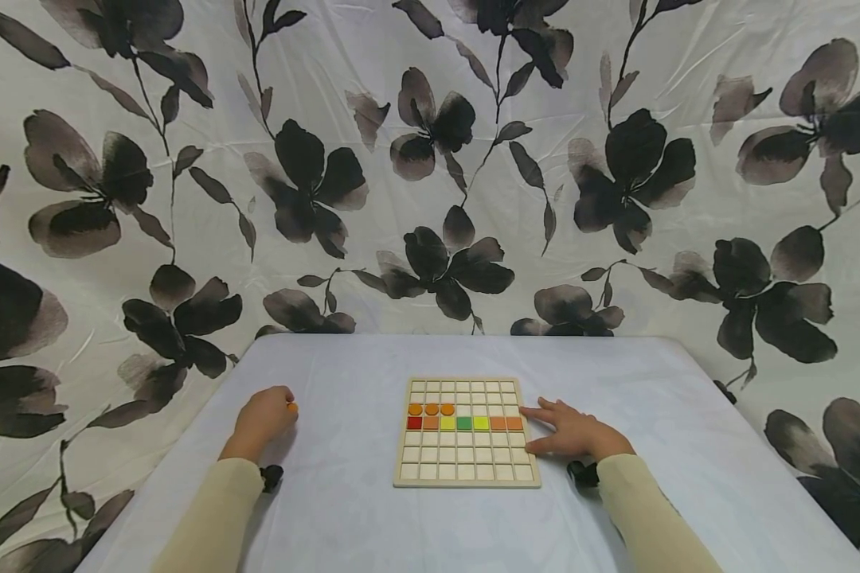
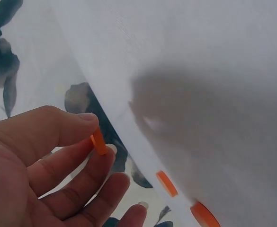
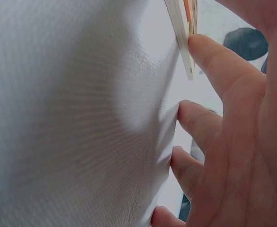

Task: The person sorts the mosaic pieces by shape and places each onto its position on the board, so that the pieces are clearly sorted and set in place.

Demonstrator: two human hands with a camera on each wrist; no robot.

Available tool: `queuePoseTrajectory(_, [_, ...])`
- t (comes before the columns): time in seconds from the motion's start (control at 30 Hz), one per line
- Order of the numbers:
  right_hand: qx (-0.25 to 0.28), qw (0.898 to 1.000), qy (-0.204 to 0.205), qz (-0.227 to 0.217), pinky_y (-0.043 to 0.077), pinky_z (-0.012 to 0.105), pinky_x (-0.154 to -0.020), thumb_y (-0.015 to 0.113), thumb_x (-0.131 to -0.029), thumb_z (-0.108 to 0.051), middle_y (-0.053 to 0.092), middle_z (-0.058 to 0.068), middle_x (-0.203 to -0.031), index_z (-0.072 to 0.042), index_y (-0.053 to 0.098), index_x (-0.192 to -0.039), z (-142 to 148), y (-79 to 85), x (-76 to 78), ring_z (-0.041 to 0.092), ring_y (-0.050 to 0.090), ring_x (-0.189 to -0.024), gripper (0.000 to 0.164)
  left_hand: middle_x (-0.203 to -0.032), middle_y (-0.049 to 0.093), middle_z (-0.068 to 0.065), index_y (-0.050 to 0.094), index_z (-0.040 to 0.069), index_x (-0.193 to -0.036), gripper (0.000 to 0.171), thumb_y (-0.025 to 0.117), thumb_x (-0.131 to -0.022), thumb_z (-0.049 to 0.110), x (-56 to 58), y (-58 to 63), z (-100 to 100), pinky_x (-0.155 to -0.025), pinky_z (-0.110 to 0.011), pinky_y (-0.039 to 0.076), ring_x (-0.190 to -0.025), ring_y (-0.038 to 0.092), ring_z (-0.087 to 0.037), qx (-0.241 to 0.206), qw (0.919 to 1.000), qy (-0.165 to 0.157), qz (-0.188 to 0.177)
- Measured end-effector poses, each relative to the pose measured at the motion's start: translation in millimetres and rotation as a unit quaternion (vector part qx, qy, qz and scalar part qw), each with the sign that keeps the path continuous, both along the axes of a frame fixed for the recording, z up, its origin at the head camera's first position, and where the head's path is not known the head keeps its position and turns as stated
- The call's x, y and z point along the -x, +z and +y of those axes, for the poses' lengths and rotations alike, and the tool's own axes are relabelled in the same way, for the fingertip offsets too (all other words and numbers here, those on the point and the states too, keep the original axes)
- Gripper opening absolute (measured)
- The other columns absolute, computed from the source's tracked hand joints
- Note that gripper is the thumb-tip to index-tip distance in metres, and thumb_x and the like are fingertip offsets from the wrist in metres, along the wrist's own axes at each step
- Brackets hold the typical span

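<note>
A wooden grid board (image 1: 467,482) lies on the white-covered table. One row holds coloured squares: red, orange, yellow, green (image 1: 463,423) and more yellow and orange. Three orange discs (image 1: 431,410) sit at the left of the row above. Left of the board, my left hand (image 1: 261,422) pinches another orange disc (image 2: 98,143) between thumb and fingertips, raised off the cloth. Two more orange discs (image 2: 205,215) show on the cloth in the left wrist view. My right hand (image 1: 573,431) touches the board's right edge with spread fingers; other fingertips (image 3: 188,111) rest on the cloth.
The white tablecloth (image 1: 330,517) spreads around the board and both hands. Behind and beside the table hangs a white curtain (image 1: 373,48) with dark flowers. Each wrist wears a small black device (image 1: 583,474).
</note>
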State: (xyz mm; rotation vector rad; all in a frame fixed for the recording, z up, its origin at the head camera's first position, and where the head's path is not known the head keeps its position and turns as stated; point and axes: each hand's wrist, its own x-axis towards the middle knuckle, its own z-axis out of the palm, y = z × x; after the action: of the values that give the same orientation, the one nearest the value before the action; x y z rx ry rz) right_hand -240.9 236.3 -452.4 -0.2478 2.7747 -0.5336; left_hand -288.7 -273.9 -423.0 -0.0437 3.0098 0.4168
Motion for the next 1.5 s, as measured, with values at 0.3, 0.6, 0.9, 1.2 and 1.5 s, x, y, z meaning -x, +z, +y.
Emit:
queuePoseTrajectory(0.3, [0.000,1.000,0.002,0.001,0.016,0.078,-0.104,0.067,-0.079,-0.059,0.028,0.013,-0.159,-0.029,0.043,-0.146,0.1,-0.9,0.3,0.046,0.019,-0.145,0.078,-0.097,0.065,-0.017,0.062,-0.006,-0.109,0.027,0.063,-0.088,0.011,1.7,3.6,9.4,-0.083,-0.049,0.049,-0.086,0.058,-0.028,-0.004,0.9996,-0.020,0.022])
queuePoseTrajectory(0.6, [-0.005,1.000,-0.004,0.000,0.016,0.078,-0.104,0.068,-0.077,-0.063,0.028,0.012,-0.159,-0.031,0.043,-0.146,-0.6,-2.4,1.4,0.046,0.019,-0.146,0.081,-0.099,0.066,-0.018,0.063,-0.006,-0.108,0.027,0.064,-0.087,0.010,-0.5,6.3,18.7,-0.085,-0.050,0.050,-0.087,0.059,-0.029,-0.019,0.9983,-0.036,0.042])
queuePoseTrajectory(0.9, [-0.002,1.000,-0.005,-0.003,0.015,0.078,-0.104,0.067,-0.078,-0.061,0.028,0.012,-0.159,-0.031,0.043,-0.146,-0.5,-1.0,0.8,0.045,0.019,-0.146,0.079,-0.101,0.066,-0.016,0.065,-0.004,-0.110,0.028,0.063,-0.087,0.011,1.5,7.6,32.9,-0.086,-0.047,0.049,-0.089,0.058,-0.028,-0.040,0.9970,-0.051,0.042])
queuePoseTrajectory(1.2, [0.000,1.000,-0.007,-0.007,0.015,0.078,-0.104,0.068,-0.078,-0.060,0.028,0.012,-0.159,-0.030,0.042,-0.146,-1.2,1.3,0.3,0.045,0.019,-0.146,0.079,-0.106,0.065,-0.015,0.064,-0.002,-0.115,0.030,0.065,-0.089,0.013,-0.3,12.4,54.7,-0.091,-0.049,0.050,-0.091,0.057,-0.028,-0.051,0.9978,-0.040,0.018])
queuePoseTrajectory(1.5, [-0.001,1.000,-0.006,-0.005,0.015,0.078,-0.104,0.069,-0.078,-0.059,0.028,0.012,-0.159,-0.029,0.043,-0.146,-2.2,2.8,-0.5,0.046,0.019,-0.146,0.079,-0.106,0.065,-0.014,0.065,0.001,-0.114,0.028,0.066,-0.089,0.015,3.8,6.8,71.1,-0.091,-0.048,0.050,-0.092,0.057,-0.027,-0.058,0.9963,-0.054,0.031])
